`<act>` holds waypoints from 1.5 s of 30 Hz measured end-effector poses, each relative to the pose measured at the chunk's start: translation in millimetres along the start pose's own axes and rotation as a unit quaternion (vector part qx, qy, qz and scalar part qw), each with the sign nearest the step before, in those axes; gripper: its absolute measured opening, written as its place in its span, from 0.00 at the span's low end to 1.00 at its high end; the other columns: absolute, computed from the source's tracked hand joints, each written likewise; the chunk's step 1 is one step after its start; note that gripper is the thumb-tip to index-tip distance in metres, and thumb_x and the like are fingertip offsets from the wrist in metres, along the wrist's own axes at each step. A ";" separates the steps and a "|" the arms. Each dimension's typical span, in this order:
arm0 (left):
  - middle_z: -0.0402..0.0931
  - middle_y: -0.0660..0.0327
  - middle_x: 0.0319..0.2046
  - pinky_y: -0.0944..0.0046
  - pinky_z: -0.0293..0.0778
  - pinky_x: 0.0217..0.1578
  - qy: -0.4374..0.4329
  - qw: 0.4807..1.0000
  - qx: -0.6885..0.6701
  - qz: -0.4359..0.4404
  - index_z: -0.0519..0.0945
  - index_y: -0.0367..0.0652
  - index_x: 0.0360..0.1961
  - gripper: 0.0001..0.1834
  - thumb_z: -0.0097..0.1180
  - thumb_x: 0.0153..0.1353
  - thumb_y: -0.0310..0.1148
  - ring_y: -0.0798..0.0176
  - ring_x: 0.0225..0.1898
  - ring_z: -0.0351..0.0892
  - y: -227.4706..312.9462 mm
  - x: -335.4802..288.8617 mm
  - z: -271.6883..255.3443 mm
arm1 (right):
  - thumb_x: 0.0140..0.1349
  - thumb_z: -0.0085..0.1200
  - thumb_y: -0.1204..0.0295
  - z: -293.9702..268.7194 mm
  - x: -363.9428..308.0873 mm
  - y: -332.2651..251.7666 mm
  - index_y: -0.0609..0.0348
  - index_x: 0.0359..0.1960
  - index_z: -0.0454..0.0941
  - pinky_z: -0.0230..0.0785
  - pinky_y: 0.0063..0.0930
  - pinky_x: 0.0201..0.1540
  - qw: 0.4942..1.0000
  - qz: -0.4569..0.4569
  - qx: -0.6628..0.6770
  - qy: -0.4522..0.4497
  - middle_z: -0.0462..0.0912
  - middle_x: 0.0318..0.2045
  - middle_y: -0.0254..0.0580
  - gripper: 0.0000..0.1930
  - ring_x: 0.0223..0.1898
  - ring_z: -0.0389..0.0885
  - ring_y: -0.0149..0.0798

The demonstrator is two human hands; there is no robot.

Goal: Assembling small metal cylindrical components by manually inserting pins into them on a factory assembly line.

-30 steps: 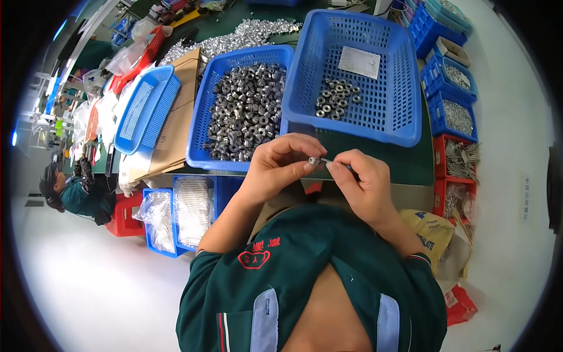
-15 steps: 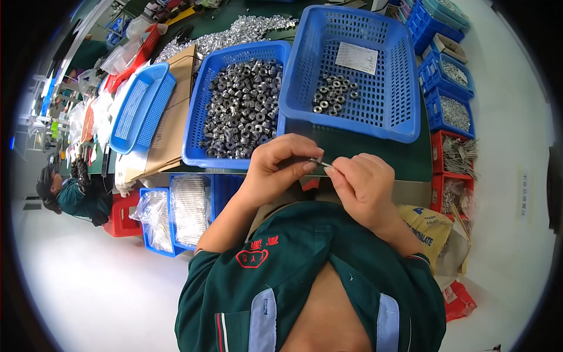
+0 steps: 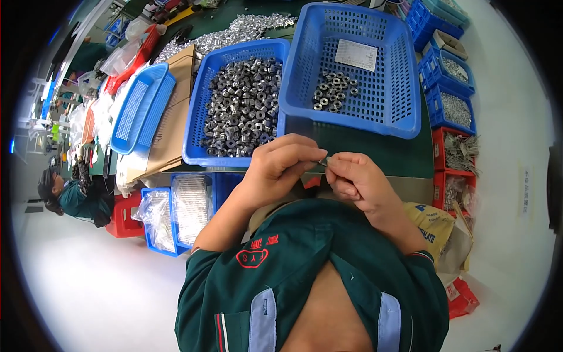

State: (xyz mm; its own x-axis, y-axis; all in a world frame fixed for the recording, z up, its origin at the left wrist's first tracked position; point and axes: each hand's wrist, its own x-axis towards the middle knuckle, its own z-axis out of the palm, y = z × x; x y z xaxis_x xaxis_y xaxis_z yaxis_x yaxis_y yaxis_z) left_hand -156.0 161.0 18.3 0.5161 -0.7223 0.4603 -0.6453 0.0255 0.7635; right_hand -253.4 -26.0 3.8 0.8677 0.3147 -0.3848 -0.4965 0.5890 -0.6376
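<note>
The left grip (image 3: pixel 280 167) and right grip (image 3: pixel 359 178) meet near the edge of the green table (image 3: pixel 410 163), fingertips pinched around a small metal piece (image 3: pixel 322 163), mostly hidden. Beyond the left grip, a blue basket (image 3: pixel 220 161) brims with metal rings (image 3: pixel 243 108); beyond the right, a larger basket (image 3: pixel 358 124) holds fewer.

dark green short-sleeved shirt (image 3: pixel 293 258), light blue strips (image 3: pixel 263 320), red chest embroidery (image 3: pixel 253 258), red and white striped edging (image 3: pixel 220 331)
</note>
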 end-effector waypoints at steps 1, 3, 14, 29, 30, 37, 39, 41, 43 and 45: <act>0.78 0.54 0.36 0.65 0.76 0.34 -0.008 1.000 0.006 0.004 0.81 0.38 0.40 0.15 0.58 0.50 0.15 0.56 0.36 0.80 0.9 0.7 -0.6 | 0.68 0.49 0.64 -2.6 1.2 2.0 0.60 0.25 0.73 0.48 0.15 0.16 1.000 -0.001 0.000 0.001 0.66 0.12 0.26 0.15 0.13 0.59 0.19; 0.78 0.54 0.37 0.65 0.76 0.34 -0.017 1.000 0.011 0.010 0.81 0.38 0.41 0.15 0.57 0.51 0.14 0.56 0.36 0.80 0.8 2.0 0.0 | 0.68 0.48 0.65 -6.1 2.7 4.6 0.60 0.24 0.73 0.47 0.16 0.16 0.998 0.001 0.056 -0.038 0.65 0.12 0.26 0.15 0.12 0.58 0.18; 0.79 0.53 0.36 0.64 0.76 0.35 0.005 1.000 -0.001 -0.019 0.79 0.37 0.44 0.18 0.58 0.51 0.15 0.57 0.36 0.81 -3.6 -0.3 7.5 | 0.57 0.58 0.76 5.8 3.1 10.7 0.61 0.28 0.77 0.67 0.29 0.24 0.608 -0.490 -0.594 0.194 0.77 0.19 0.42 0.03 0.20 0.76 0.41; 0.77 0.52 0.33 0.60 0.76 0.33 -0.069 0.987 0.140 0.045 0.70 0.34 0.50 0.25 0.57 0.49 0.14 0.51 0.33 0.80 6.9 3.6 1.3 | 0.49 0.61 0.76 10.8 -3.4 -2.9 0.59 0.26 0.75 0.64 0.36 0.23 0.515 -0.486 -0.682 0.181 0.74 0.18 0.41 0.06 0.19 0.73 0.44; 0.77 0.52 0.33 0.60 0.76 0.33 -0.069 0.987 0.140 0.043 0.70 0.34 0.50 0.25 0.57 0.49 0.14 0.51 0.33 0.80 6.1 3.9 2.0 | 0.49 0.61 0.76 11.6 -3.0 -2.6 0.59 0.26 0.75 0.64 0.36 0.23 0.517 -0.485 -0.682 0.180 0.74 0.18 0.41 0.06 0.19 0.73 0.44; 0.76 0.52 0.33 0.55 0.74 0.30 -0.091 0.976 0.180 0.087 0.70 0.33 0.49 0.28 0.61 0.42 0.20 0.50 0.32 0.76 4.7 9.2 1.6 | 0.54 0.59 0.75 3.5 7.6 7.9 0.61 0.26 0.76 0.62 0.31 0.21 0.620 -0.464 -0.605 0.187 0.73 0.16 0.40 0.04 0.17 0.72 0.41; 0.76 0.53 0.34 0.57 0.75 0.30 -0.109 0.968 0.202 0.104 0.70 0.32 0.49 0.28 0.59 0.41 0.22 0.51 0.32 0.76 5.1 12.0 0.7 | 0.57 0.58 0.76 3.5 5.5 9.6 0.62 0.26 0.76 0.59 0.26 0.20 0.695 -0.425 -0.549 0.188 0.73 0.16 0.40 0.04 0.16 0.71 0.36; 0.77 0.53 0.35 0.59 0.76 0.30 -0.104 0.959 0.228 0.134 0.71 0.31 0.48 0.25 0.54 0.44 0.18 0.53 0.30 0.77 10.1 17.2 3.2 | 0.62 0.56 0.69 2.5 2.3 8.6 0.63 0.27 0.75 0.64 0.27 0.20 0.844 -0.269 -0.427 0.183 0.76 0.15 0.41 0.10 0.17 0.76 0.32; 0.77 0.53 0.38 0.59 0.77 0.32 -0.142 0.941 0.269 0.147 0.71 0.31 0.49 0.25 0.54 0.45 0.23 0.54 0.33 0.77 14.4 22.7 3.0 | 0.64 0.54 0.67 -7.5 4.2 9.2 0.63 0.26 0.75 0.60 0.21 0.19 0.880 -0.234 -0.381 0.162 0.74 0.14 0.34 0.13 0.18 0.71 0.23; 0.77 0.54 0.38 0.61 0.76 0.32 -0.172 0.922 0.304 0.169 0.71 0.32 0.49 0.24 0.55 0.47 0.27 0.56 0.35 0.77 17.9 29.8 3.8 | 0.66 0.52 0.66 -15.5 5.0 9.0 0.61 0.25 0.75 0.55 0.18 0.19 0.959 -0.137 -0.216 0.122 0.71 0.15 0.28 0.14 0.17 0.65 0.21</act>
State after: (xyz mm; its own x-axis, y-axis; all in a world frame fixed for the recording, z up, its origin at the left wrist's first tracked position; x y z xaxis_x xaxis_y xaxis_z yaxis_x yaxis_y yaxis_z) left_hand -154.3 137.3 43.9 0.0866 -0.9230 0.3749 -0.9866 -0.0272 0.1609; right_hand -253.9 -30.6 -14.2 0.9614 -0.0223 -0.2744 -0.2609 0.2440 -0.9340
